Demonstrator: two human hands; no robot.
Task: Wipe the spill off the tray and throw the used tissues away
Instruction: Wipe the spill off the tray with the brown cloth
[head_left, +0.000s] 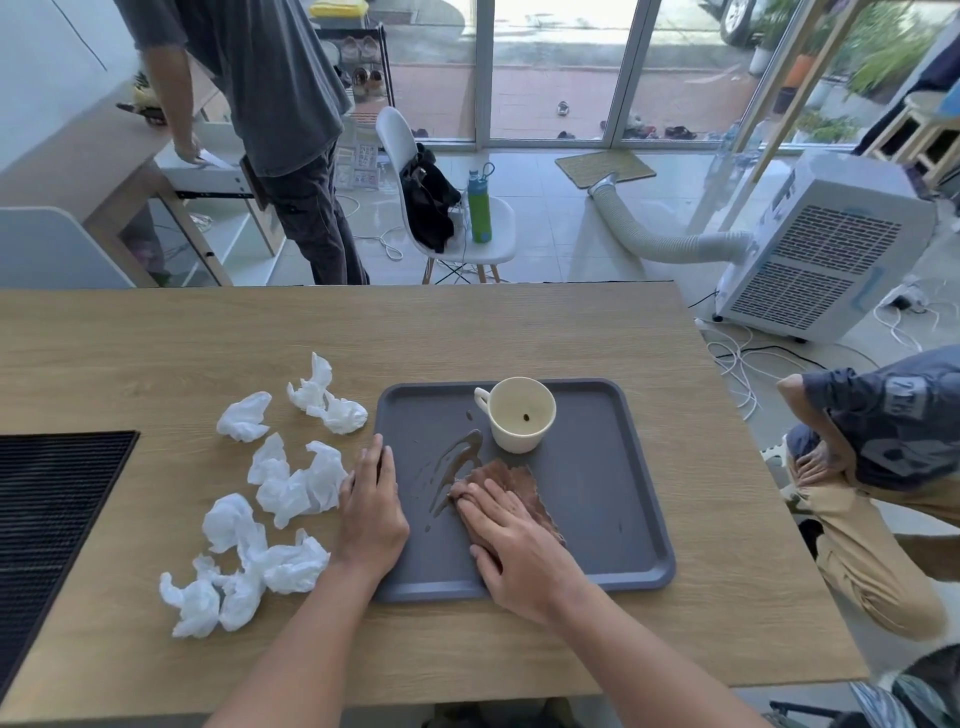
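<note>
A dark grey tray (613, 509) lies on the wooden table in front of me. A brown liquid spill (460, 457) streaks its left half, beside a cream cup (519, 415) standing at the tray's back. My right hand (511, 540) presses flat on a brown cloth (524, 483) lying on the tray at the edge of the spill. My left hand (371, 509) rests flat on the tray's left rim, holding nothing. Several crumpled white tissues (291, 483) lie scattered on the table left of the tray.
A black ribbed mat (47, 509) covers the table's left edge. A person stands beyond the table at the back left, and another crouches at the right by the table's side. A white chair with a green bottle and a portable air cooler stand on the floor behind.
</note>
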